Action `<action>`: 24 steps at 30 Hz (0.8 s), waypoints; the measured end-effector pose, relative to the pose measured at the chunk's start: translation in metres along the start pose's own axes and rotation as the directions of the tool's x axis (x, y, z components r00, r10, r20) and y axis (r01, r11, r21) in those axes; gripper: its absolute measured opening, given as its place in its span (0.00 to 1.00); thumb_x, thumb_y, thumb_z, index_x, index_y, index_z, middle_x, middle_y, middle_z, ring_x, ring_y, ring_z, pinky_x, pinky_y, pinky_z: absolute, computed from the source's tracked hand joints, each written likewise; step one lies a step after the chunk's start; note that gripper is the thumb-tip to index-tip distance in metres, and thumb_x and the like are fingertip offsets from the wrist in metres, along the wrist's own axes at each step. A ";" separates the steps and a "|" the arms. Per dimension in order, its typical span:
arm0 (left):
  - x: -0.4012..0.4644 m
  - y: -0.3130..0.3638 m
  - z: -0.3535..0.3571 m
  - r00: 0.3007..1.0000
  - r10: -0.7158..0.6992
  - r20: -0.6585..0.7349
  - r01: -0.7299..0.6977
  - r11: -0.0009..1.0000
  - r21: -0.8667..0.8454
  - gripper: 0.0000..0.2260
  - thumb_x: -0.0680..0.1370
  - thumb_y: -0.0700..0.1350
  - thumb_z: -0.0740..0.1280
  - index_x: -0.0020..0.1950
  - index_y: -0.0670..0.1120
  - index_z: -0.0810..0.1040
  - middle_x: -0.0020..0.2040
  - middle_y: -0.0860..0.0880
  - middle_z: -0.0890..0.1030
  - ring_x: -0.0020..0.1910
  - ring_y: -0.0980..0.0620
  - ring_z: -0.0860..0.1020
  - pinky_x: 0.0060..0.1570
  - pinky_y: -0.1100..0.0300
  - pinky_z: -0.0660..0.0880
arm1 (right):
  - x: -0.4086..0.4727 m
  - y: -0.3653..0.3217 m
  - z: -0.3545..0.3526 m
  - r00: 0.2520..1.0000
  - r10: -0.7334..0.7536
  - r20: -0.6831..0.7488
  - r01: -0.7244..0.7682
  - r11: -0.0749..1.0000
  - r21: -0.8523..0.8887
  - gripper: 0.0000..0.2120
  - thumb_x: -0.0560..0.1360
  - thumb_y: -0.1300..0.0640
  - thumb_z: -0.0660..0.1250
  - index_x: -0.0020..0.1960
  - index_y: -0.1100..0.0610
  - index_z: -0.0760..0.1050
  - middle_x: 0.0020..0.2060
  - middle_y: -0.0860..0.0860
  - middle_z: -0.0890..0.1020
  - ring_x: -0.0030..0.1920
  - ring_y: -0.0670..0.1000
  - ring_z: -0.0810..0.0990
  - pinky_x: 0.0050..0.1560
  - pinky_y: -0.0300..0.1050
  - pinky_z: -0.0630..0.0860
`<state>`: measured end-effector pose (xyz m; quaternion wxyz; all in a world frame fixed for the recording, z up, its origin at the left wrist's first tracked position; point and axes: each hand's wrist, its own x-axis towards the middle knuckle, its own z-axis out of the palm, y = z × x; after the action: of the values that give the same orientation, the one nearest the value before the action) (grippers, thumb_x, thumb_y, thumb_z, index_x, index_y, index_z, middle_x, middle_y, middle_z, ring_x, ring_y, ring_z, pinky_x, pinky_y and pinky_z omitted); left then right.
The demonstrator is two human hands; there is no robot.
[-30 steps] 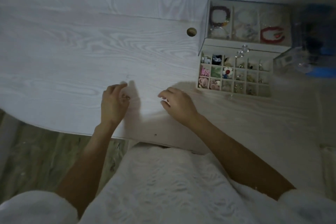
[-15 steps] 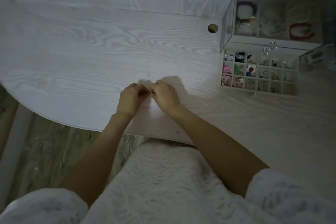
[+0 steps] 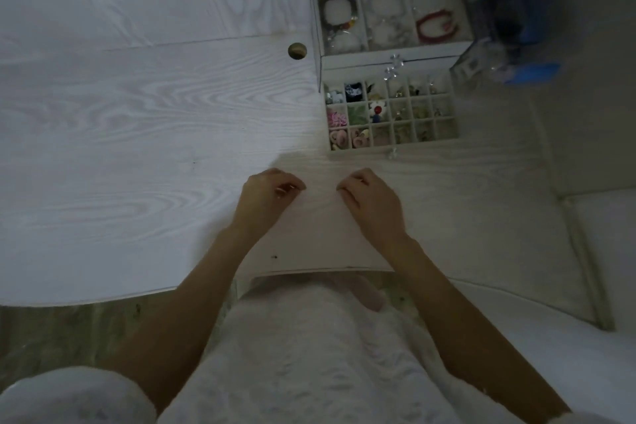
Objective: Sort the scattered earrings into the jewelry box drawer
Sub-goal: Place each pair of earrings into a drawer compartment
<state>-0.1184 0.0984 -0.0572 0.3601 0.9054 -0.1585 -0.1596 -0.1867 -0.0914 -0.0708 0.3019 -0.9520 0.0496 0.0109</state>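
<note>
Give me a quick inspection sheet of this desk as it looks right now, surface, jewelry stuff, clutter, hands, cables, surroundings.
Surface: pale wood-grain table, dimly lit, with a round hole near the back.
Job's things: jewelry box with bracelets on top; its drawer is pulled out, compartments mostly filled. Loose earrings on the table: none seen.
Clutter: blurred blue and clear object to the right of the box.
Hands: left hand and right hand low over the table, apart, fingers curled; something small glints at the left fingertips, too small to name.
Cables: nothing seen.
Surroundings: white cushion at right, floor at lower left.
</note>
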 end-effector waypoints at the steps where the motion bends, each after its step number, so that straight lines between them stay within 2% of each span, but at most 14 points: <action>1: 0.003 0.008 0.006 1.000 0.012 0.013 -0.012 1.000 -0.009 0.05 0.72 0.38 0.71 0.44 0.46 0.84 0.44 0.47 0.83 0.37 0.54 0.79 0.43 0.66 0.77 | -0.001 0.009 -0.012 0.998 0.040 -0.049 -0.039 0.999 0.026 0.07 0.77 0.57 0.63 0.49 0.56 0.79 0.48 0.54 0.79 0.45 0.52 0.77 0.42 0.46 0.74; 3: 0.016 0.032 0.027 0.999 0.033 0.029 -0.032 0.999 -0.022 0.06 0.73 0.39 0.70 0.45 0.48 0.84 0.44 0.49 0.83 0.36 0.55 0.79 0.41 0.70 0.75 | 0.004 0.039 -0.044 0.982 0.113 -0.154 -0.106 0.993 0.055 0.06 0.77 0.58 0.63 0.50 0.57 0.79 0.46 0.55 0.80 0.41 0.52 0.78 0.43 0.49 0.76; 5: 0.030 0.052 0.044 0.999 0.028 0.018 -0.027 0.998 -0.053 0.06 0.74 0.40 0.69 0.48 0.49 0.83 0.44 0.50 0.83 0.37 0.56 0.79 0.43 0.68 0.76 | 0.014 0.066 -0.070 0.962 0.163 -0.218 -0.149 0.986 0.080 0.06 0.77 0.59 0.64 0.50 0.58 0.78 0.45 0.55 0.81 0.41 0.52 0.78 0.44 0.50 0.77; 8: 0.052 0.080 0.061 0.998 0.021 -0.055 -0.028 0.992 -0.126 0.06 0.73 0.40 0.70 0.49 0.47 0.81 0.41 0.53 0.82 0.39 0.55 0.80 0.45 0.66 0.77 | 0.031 0.096 -0.094 0.941 0.244 -0.233 -0.218 0.967 0.132 0.07 0.75 0.61 0.66 0.52 0.60 0.75 0.43 0.53 0.81 0.41 0.51 0.77 0.45 0.47 0.76; 10: 0.067 0.105 0.073 0.990 0.080 -0.113 -0.094 0.987 -0.132 0.05 0.72 0.39 0.70 0.47 0.45 0.81 0.40 0.52 0.82 0.39 0.56 0.80 0.44 0.67 0.77 | 0.039 0.112 -0.104 0.932 0.281 -0.226 -0.247 0.954 0.169 0.09 0.74 0.61 0.68 0.53 0.60 0.74 0.42 0.51 0.79 0.41 0.49 0.77 0.45 0.43 0.75; 13: 0.094 0.139 0.093 0.972 0.171 -0.161 -0.188 0.977 -0.098 0.06 0.71 0.37 0.69 0.46 0.44 0.83 0.42 0.48 0.84 0.39 0.57 0.79 0.45 0.67 0.77 | 0.046 0.124 -0.106 0.928 0.275 -0.250 -0.237 0.956 0.173 0.07 0.73 0.62 0.68 0.50 0.60 0.76 0.43 0.54 0.82 0.42 0.50 0.79 0.47 0.43 0.75; 16: 0.122 0.160 0.117 0.970 0.216 -0.109 -0.218 0.976 -0.009 0.07 0.72 0.39 0.68 0.47 0.44 0.83 0.43 0.46 0.85 0.42 0.50 0.82 0.46 0.61 0.77 | 0.047 0.129 -0.103 0.936 0.241 -0.257 -0.209 0.967 0.148 0.06 0.73 0.62 0.68 0.49 0.60 0.79 0.43 0.57 0.83 0.42 0.54 0.80 0.46 0.44 0.75; 18: 0.133 0.165 0.127 0.964 0.261 -0.047 -0.259 0.965 0.039 0.07 0.73 0.40 0.67 0.48 0.45 0.83 0.43 0.45 0.85 0.41 0.48 0.82 0.44 0.62 0.76 | 0.047 0.132 -0.101 0.939 0.239 -0.247 -0.210 0.968 0.139 0.08 0.73 0.63 0.67 0.51 0.59 0.80 0.43 0.58 0.83 0.42 0.54 0.80 0.45 0.43 0.73; 21: 0.135 0.169 0.135 0.934 0.355 0.037 -0.356 0.925 0.133 0.08 0.74 0.43 0.67 0.52 0.45 0.82 0.43 0.44 0.85 0.40 0.46 0.82 0.43 0.57 0.77 | 0.047 0.137 -0.101 0.938 0.238 -0.252 -0.214 0.969 0.121 0.09 0.73 0.63 0.66 0.52 0.58 0.80 0.43 0.58 0.83 0.42 0.54 0.80 0.43 0.40 0.70; 24: 0.134 0.171 0.138 0.927 0.374 0.029 -0.372 0.906 0.201 0.10 0.77 0.42 0.65 0.57 0.44 0.79 0.45 0.42 0.84 0.42 0.43 0.82 0.42 0.56 0.75 | 0.048 0.137 -0.102 0.939 0.221 -0.262 -0.195 0.973 0.123 0.09 0.73 0.63 0.67 0.52 0.58 0.81 0.43 0.58 0.83 0.41 0.54 0.80 0.42 0.41 0.72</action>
<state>-0.0830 -0.1565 -0.0557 0.2904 0.8911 -0.3423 -0.0662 -0.1541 -0.2658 -0.0681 0.3344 -0.9181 0.1918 -0.0915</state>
